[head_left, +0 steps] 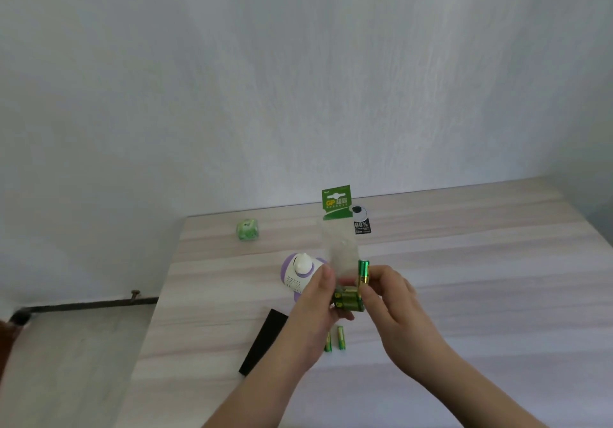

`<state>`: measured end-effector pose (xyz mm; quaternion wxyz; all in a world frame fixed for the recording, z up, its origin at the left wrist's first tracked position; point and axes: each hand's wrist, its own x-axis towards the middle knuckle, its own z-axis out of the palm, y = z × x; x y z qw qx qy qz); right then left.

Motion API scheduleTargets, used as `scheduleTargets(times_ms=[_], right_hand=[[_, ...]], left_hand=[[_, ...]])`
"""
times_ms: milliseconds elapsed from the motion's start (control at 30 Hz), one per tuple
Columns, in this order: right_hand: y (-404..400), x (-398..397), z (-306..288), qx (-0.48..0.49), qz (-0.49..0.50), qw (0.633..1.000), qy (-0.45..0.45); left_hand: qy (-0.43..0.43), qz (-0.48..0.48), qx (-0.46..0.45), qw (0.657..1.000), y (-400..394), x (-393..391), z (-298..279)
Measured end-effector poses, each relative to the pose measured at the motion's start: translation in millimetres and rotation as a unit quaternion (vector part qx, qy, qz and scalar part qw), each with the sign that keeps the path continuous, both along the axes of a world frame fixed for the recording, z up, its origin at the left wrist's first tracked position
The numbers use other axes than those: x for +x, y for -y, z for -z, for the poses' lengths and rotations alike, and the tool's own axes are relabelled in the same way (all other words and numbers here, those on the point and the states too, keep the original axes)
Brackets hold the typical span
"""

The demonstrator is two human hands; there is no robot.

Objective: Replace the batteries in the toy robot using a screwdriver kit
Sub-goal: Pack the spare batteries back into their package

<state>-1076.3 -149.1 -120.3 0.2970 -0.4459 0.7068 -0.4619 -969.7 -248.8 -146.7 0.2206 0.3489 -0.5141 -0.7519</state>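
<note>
I hold a clear battery pack [339,248] with a green header card upright above the table. My left hand [315,298] grips its lower end, where several green batteries [346,300] remain. My right hand [386,291] pinches one green and gold battery [363,272] standing up at the pack's right edge. Behind my left hand lies the white and purple toy robot [298,270]. Two loose green batteries [335,338] lie on the table below my hands. A black flat case [263,341], maybe the screwdriver kit, lies to the left of them.
The pale wood-grain table [464,278] runs to a wall at the back. A small green and clear box [247,229] sits at the far left of the table. A black printed card [361,220] stands behind the pack. A dark pipe [83,305] runs along the floor at left.
</note>
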Motion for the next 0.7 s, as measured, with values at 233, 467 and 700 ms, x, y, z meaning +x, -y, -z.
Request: scheduleTargets(times_ms=[233,467,700], right_hand=[[5,1,0,0.021,-0.026,0.999,0.030],[12,-7,-7,-0.025,0.016,0.998,0.046],[28,-25,-6,-0.039,0.077,0.986,0.139]], left_hand=[[0.024,-0.018,0.076,0.997,6,-5,-3],[0.038,-0.056,0.137,0.988,19,-5,-7],[0.072,-0.056,0.136,0.987,29,-2,-3]])
